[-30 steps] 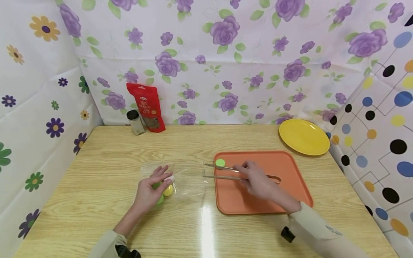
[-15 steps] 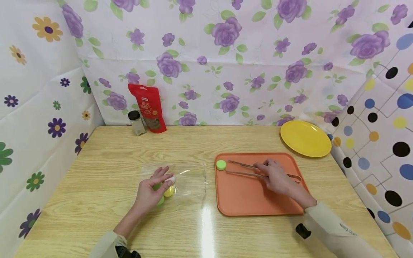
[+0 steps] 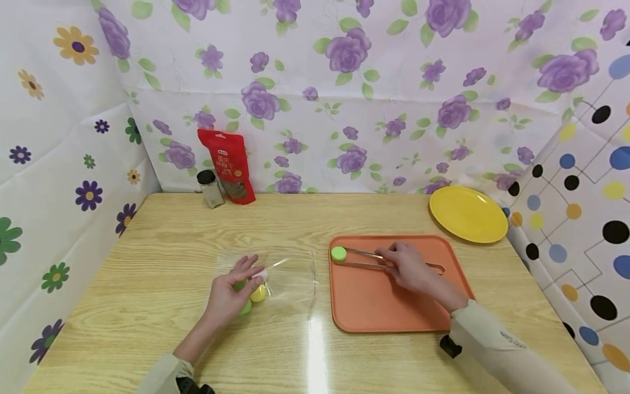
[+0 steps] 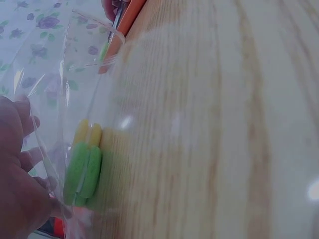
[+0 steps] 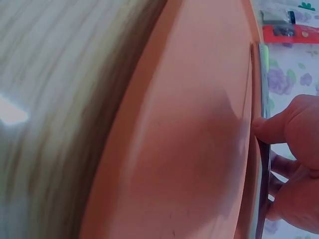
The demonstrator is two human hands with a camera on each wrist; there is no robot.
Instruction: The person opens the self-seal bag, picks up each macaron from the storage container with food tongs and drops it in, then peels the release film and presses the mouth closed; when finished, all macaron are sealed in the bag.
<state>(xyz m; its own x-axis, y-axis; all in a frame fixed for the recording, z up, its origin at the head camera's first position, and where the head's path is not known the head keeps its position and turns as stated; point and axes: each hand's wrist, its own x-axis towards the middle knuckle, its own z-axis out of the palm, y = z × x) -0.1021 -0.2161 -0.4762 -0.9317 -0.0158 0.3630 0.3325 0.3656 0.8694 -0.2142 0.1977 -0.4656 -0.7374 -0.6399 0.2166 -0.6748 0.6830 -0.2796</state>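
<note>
My left hand (image 3: 230, 293) pinches a clear plastic bag (image 3: 293, 278) lying on the table, its mouth towards the tray. Inside the bag are a yellow macaron (image 3: 258, 294) and green ones (image 4: 82, 174), with a whitish piece partly hidden at my fingertips. With my right hand (image 3: 408, 269) I grip metal tongs (image 3: 363, 266) around the middle of their arms, low over the orange tray (image 3: 381, 309). The tips of the tongs are spread at a green macaron (image 3: 338, 254) in the tray's far left corner, one arm right at its edge and the other passing just in front.
A yellow plate (image 3: 467, 213) stands at the back right, beyond the tray. At the back left, a black-lidded jar (image 3: 211, 190) is beside a red snack pouch (image 3: 228, 169). Flowered and dotted cloths hang around the wooden table (image 3: 275, 355).
The tongs first drew back right from beside the bag's mouth, leaving the green macaron on the tray, then came left again to it. My left hand keeps its hold on the bag.
</note>
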